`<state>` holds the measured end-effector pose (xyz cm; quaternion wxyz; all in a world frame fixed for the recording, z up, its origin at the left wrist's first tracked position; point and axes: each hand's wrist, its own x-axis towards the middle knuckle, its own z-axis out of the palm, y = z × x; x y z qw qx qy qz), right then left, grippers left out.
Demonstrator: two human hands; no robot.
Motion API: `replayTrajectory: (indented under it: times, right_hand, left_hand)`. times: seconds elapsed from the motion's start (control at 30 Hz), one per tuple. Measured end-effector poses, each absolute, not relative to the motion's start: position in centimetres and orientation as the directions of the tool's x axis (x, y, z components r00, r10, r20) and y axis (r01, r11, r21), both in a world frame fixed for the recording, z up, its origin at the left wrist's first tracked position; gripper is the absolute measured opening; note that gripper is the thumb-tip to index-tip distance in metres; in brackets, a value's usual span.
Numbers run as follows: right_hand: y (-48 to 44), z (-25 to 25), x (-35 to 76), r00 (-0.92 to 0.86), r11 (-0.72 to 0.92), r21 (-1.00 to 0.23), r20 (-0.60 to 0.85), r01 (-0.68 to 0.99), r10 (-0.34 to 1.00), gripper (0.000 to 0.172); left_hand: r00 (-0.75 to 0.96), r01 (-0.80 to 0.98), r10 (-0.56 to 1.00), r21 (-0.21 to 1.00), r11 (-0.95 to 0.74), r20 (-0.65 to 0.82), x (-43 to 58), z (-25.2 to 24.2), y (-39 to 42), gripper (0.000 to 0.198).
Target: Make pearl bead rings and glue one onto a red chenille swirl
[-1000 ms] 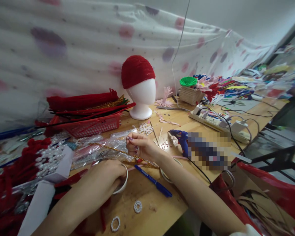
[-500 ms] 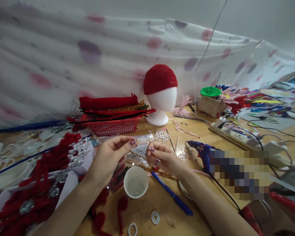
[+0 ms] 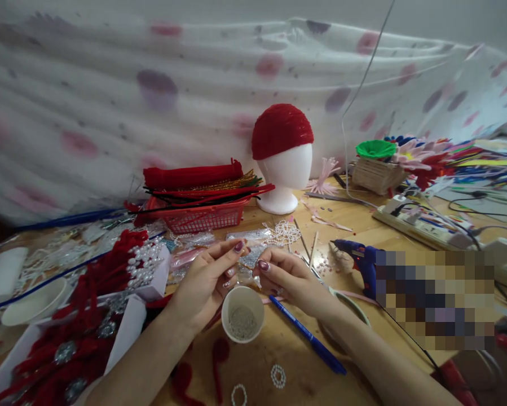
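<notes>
My left hand (image 3: 206, 282) and my right hand (image 3: 285, 275) are raised close together above a white paper cup (image 3: 242, 313) of tiny beads. Each hand has thumb and forefinger pinched; what they pinch is too small to make out. A thin gold wire (image 3: 253, 282) runs between and below the hands. A blue pen (image 3: 308, 334) lies on the wooden table (image 3: 363, 225) under my right wrist. Two small pearl rings (image 3: 277, 375) rest near the front edge.
A white foam head with a red cap (image 3: 282, 152) stands at the back. Left of it is a red basket (image 3: 202, 214) of red stems. A blue glue gun (image 3: 358, 259), a power strip (image 3: 422, 225), paper flowers (image 3: 405, 152) and a white box of red pieces (image 3: 88, 327) surround the hands.
My left hand lifted off the cup, uncovering it, and rose to meet my right hand. The two hands have drawn closer together above the cup. The view swung left.
</notes>
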<state>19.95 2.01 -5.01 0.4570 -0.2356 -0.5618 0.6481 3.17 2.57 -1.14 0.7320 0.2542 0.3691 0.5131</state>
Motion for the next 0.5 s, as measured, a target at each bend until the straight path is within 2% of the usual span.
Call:
replayTrajectory:
  times: [0.5]
  right_hand:
    - [2.04,-4.71,19.95,-0.484,0.111,-0.967,0.212,-0.23,0.849,0.025]
  left_hand:
    - [0.229,-0.502,0.935,0.791,0.351,-0.27,3.16,-1.35,2.54,0.041]
